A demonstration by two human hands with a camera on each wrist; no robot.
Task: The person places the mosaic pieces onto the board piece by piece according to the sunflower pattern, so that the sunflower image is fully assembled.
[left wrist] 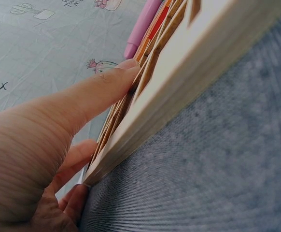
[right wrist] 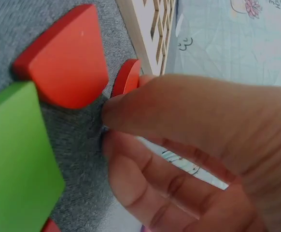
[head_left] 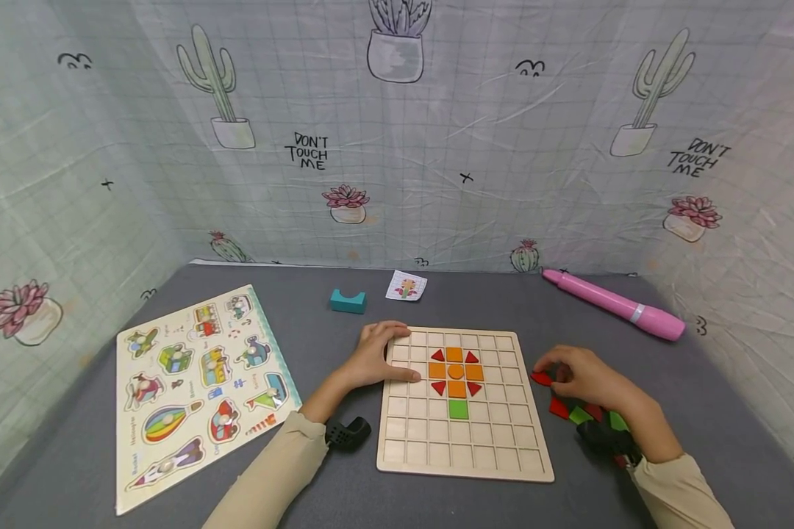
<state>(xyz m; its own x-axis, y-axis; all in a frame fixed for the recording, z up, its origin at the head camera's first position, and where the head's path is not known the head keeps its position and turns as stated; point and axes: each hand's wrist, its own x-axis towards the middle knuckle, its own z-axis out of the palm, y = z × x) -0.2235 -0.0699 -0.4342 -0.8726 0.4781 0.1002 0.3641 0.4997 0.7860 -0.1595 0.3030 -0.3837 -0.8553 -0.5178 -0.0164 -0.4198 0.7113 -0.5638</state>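
Observation:
My left hand (head_left: 378, 360) rests on the left side of a wooden grid board (head_left: 410, 455), its thumb lying over the squares and fingers at the upper left edge. In the grid sit orange squares (head_left: 474, 372), an orange circle (head_left: 456, 372), red triangles (head_left: 474, 388) and a green square (head_left: 459, 409). Right of the board, my right hand (head_left: 585, 375) pinches a red piece (right wrist: 125, 79) at its thumb and fingertips, partly hidden by the thumb. Beside that hand lie a red round-edged piece (right wrist: 73, 58) and a green piece (right wrist: 20, 164) on the grey cloth.
A picture puzzle board (head_left: 192, 389) lies at the left. Behind the grid board are a teal arched block (head_left: 348, 301) and a small pattern card (head_left: 406, 286). A pink marker-shaped stick (head_left: 609, 301) lies back right. A printed curtain (head_left: 450, 147) bounds the back.

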